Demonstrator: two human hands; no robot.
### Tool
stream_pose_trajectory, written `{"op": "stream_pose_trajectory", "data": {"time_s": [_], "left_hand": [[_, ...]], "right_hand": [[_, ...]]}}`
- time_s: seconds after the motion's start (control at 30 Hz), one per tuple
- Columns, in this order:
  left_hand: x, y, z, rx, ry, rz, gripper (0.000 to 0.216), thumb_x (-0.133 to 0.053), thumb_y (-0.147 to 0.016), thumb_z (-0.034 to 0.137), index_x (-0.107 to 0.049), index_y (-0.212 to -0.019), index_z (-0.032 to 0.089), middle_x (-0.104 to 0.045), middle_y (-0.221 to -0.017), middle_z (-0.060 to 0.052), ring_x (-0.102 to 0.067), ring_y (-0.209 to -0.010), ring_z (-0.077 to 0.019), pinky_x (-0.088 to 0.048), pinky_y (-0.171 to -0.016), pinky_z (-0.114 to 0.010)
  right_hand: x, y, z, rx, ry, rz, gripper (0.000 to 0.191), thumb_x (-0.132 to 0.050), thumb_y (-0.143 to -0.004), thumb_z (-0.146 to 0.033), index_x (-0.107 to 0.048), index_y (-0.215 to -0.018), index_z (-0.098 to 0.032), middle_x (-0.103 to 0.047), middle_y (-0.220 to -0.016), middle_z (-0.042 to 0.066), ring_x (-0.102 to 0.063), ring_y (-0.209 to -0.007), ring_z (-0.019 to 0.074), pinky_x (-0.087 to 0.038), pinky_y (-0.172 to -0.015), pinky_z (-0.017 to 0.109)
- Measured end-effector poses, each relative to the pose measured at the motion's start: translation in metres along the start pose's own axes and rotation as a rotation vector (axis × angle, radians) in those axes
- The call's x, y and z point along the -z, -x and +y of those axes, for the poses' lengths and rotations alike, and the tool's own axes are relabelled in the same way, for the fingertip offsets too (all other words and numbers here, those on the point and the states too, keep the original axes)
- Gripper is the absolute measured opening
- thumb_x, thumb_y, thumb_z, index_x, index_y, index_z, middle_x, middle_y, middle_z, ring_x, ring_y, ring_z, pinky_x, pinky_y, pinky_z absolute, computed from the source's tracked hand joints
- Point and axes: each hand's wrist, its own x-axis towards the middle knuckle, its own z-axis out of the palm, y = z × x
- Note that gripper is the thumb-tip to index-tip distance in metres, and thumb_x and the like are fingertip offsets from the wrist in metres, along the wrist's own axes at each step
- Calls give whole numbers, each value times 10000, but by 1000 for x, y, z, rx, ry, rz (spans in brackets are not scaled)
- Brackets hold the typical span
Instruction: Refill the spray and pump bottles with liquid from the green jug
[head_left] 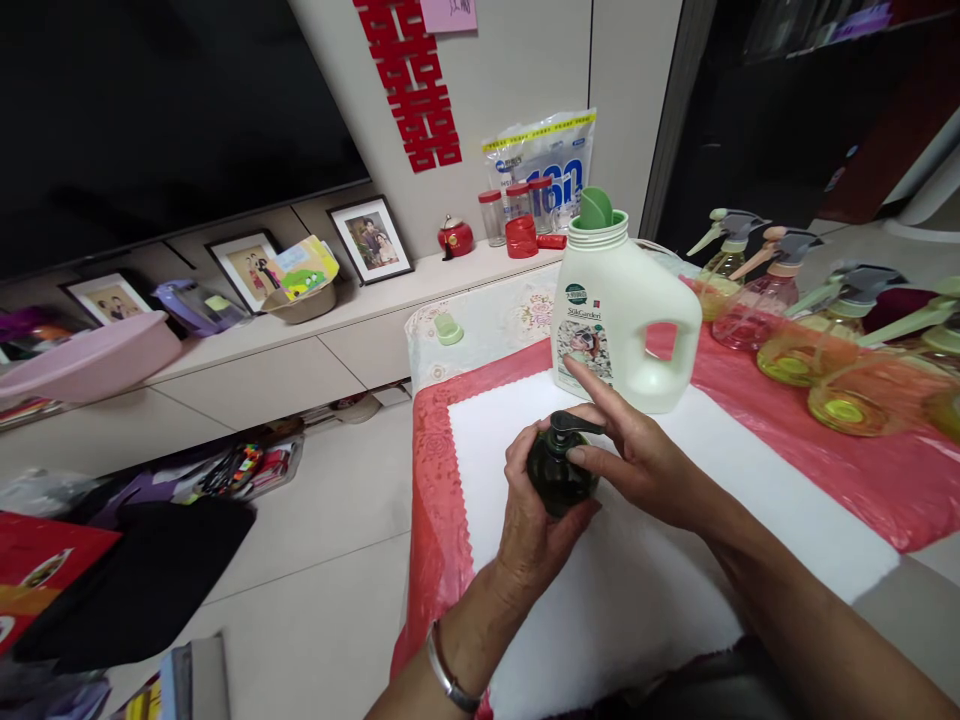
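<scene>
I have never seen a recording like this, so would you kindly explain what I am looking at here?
There is no machine: a person wears one camera on the head, looking down at their own bare hands. A white cloth lies on a red tablecloth. The left hand wraps around a dark green pump bottle; the right hand grips its pump top. Behind stands a white jug with a green funnel in its mouth, and spray bottles line the right side. A small green cap lies farther back.
</scene>
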Motion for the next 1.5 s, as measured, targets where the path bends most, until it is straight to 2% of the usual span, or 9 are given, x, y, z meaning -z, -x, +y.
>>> {"op": "stream_pose_trajectory", "data": {"time_s": [0.17,0.3,0.4,0.7,0.93,1.07,1.23,1.43,1.5], "left_hand": [[-3,3,-4,39,-20,27,1043,-837,-732,214,-183,-1542,272,-395,-1480,-172,-480,-1365,-328,-462,-1100,-510],[-4,2,-4,30,9,23,1060,-829,-734,189,-152,-1544,281,-407,-1479,-171,-501,-1354,-318,-475,-1090,-505],[-3,2,-2,27,33,5,1050,-807,-751,164,-134,-1547,292,-413,-1492,-168,-484,-1382,-315,-459,-1111,-512],[-9,7,-12,40,13,43,1129,-865,-690,167,-136,-1545,274,-408,-1499,-183,-523,-1348,-321,-494,-1081,-487],[-6,4,-4,55,18,22,1104,-847,-708,153,-135,-1542,279,-409,-1505,-186,-485,-1389,-340,-467,-1106,-535],[-3,3,-1,52,3,24,1062,-830,-734,170,-150,-1541,286,-429,-1484,-175,-504,-1372,-330,-478,-1097,-534],[-4,4,-2,90,15,23,1041,-826,-742,202,-156,-1534,291,-410,-1494,-174,-501,-1369,-334,-476,-1092,-541],[-2,3,-1,93,44,-8,1026,-812,-761,215,-134,-1527,289,-445,-1466,-181,-512,-1360,-330,-463,-1091,-554],[-2,3,-1,97,35,-8,1025,-816,-759,223,-136,-1524,281,-444,-1462,-188,-518,-1350,-338,-474,-1074,-555]], "right_hand": [[-6,-4,5,45,95,134,917,-675,-842,-288,-172,-1607,-244,-608,-1078,10,-578,-1026,119,-473,-1013,307],[-3,-2,3,16,122,68,953,-682,-837,-284,-129,-1612,-291,-586,-1191,16,-568,-1090,128,-475,-1014,314],[-2,-1,0,27,50,1,859,-587,-895,-248,-117,-1614,-292,-582,-1246,22,-574,-1129,119,-467,-1031,308],[-11,-4,2,39,146,159,820,-610,-838,-267,-271,-1580,-180,-614,-1122,35,-579,-1022,121,-482,-991,307],[0,-2,1,48,146,5,757,-555,-922,-285,-224,-1597,-197,-582,-1275,66,-581,-1144,147,-476,-1031,324],[-4,-3,5,57,173,78,701,-590,-902,-275,-338,-1553,-211,-618,-1206,45,-599,-1105,152,-491,-1004,315],[-11,-2,8,22,204,196,778,-703,-824,-297,-386,-1531,-213,-627,-1143,32,-604,-1047,157,-494,-997,331],[-3,-1,3,24,103,38,698,-611,-898,-309,-362,-1538,-185,-606,-1215,51,-590,-1125,150,-478,-1025,312],[-4,-1,5,24,82,55,693,-598,-903,-287,-352,-1544,-195,-612,-1206,46,-598,-1110,142,-480,-1014,303]]}}
